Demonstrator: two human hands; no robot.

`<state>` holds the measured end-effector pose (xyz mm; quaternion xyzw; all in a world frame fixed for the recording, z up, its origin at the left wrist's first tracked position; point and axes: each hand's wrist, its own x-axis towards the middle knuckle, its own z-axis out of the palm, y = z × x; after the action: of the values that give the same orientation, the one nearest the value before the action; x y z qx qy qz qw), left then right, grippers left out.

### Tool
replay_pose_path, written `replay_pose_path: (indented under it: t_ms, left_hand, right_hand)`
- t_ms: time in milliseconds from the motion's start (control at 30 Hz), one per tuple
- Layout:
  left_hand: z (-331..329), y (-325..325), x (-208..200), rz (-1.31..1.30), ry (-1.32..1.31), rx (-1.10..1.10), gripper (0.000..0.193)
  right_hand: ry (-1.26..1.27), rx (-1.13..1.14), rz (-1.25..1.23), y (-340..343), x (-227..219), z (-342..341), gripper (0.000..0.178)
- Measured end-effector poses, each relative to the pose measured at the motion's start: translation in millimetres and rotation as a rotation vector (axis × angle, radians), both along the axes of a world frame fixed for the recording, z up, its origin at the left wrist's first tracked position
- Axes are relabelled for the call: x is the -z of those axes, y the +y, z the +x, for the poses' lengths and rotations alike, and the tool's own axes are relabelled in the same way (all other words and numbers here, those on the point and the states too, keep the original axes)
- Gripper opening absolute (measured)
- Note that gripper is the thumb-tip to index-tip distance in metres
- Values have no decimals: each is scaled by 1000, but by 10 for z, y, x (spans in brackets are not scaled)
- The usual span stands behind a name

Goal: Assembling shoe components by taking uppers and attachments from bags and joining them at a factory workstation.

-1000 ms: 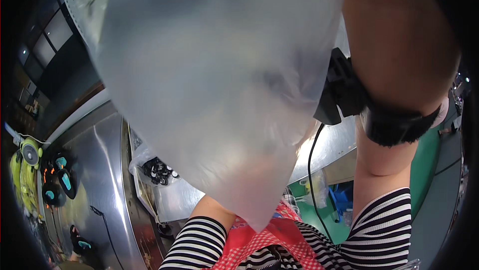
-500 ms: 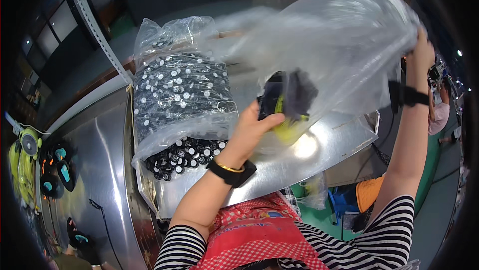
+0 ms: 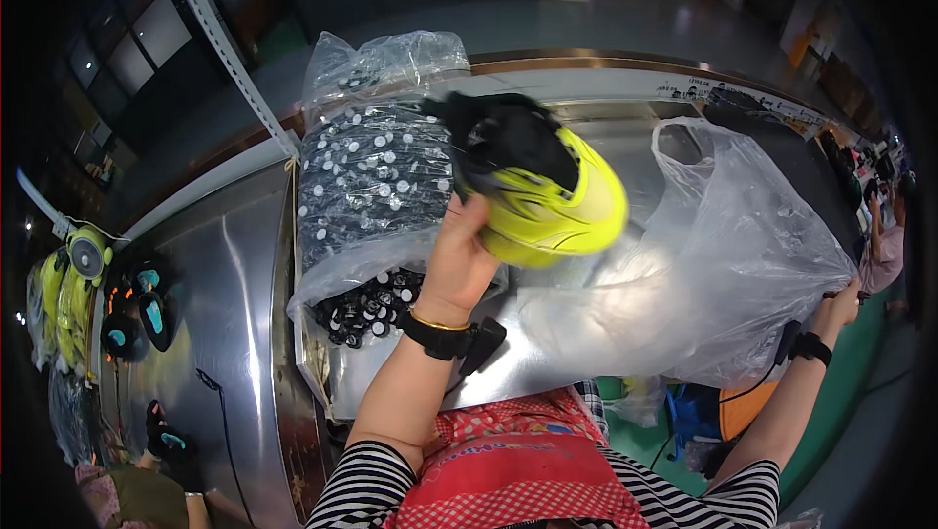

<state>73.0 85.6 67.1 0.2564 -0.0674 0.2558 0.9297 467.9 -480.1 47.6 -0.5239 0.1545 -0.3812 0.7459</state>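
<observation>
Head view: yellow-and-black shoe upper (image 3: 576, 202), curved, rounded yellow end pointing right, long axis slanting down rightward; held above the shiny metal surface (image 3: 532, 365) by fingers of the left hand (image 3: 459, 260). Right hand (image 3: 838, 306): fingers gripping a crumpled, translucent plastic bag (image 3: 728, 255).

One held bag (image 3: 723, 265) — one packed bag (image 3: 371, 172) — the wearer's two hands (image 3: 459, 260).

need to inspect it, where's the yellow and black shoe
In the head view's upper middle, the yellow-black shoe is in the left hand, right of the bag of black parts.
</observation>
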Motion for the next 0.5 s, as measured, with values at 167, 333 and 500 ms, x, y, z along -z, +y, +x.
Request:
replay_pose_path:
  t_ms: [167, 333, 500]
  left_hand:
    - [242, -288, -13, 1861, 218, -574, 15]
    - [231, -430, 655, 2148, 182, -400, 9]
    - [16, -348, 645, 2115, 423, -418, 10]
  right_hand:
    - [-52, 100, -73, 271, -398, -605, 17]
    - [-195, 60, -135, 285, -729, -941, 16]
    - [-223, -63, -751, -127, -859, -1107, 30]
